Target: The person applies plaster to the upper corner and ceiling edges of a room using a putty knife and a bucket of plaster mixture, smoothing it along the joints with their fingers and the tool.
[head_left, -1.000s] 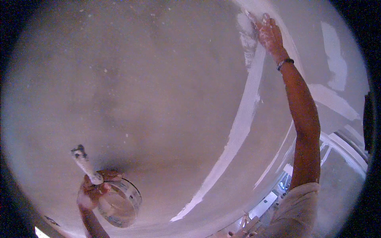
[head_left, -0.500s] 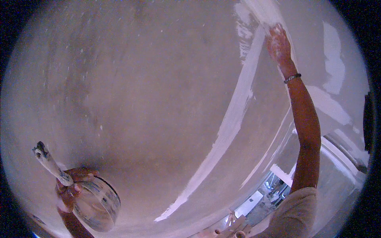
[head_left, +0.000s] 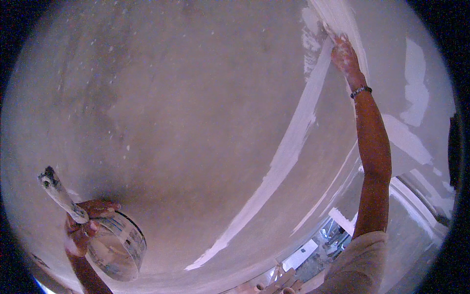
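Observation:
My right hand (head_left: 344, 53) is raised high against a pale ceiling (head_left: 196, 108), pressed on a long white strip of plaster (head_left: 289, 152) where it meets a broader white patch; whether it holds a tool is hidden. A beaded band circles that wrist. Low on the left, my left hand (head_left: 81, 228) grips the rim of a round white tub (head_left: 117, 245) of filler together with the handle of a smeared putty knife (head_left: 58, 193) that points up and left.
More white filler patches (head_left: 416, 93) mark the surface at the right. At the lower right a window frame (head_left: 421, 191) and a room below with furniture (head_left: 313, 247) show. A wooden ladder top (head_left: 281, 284) sits at the bottom edge.
My right hand has slid along the white strip, staying on the ceiling. The left hand with tub and knife has shifted a little as the view swung.

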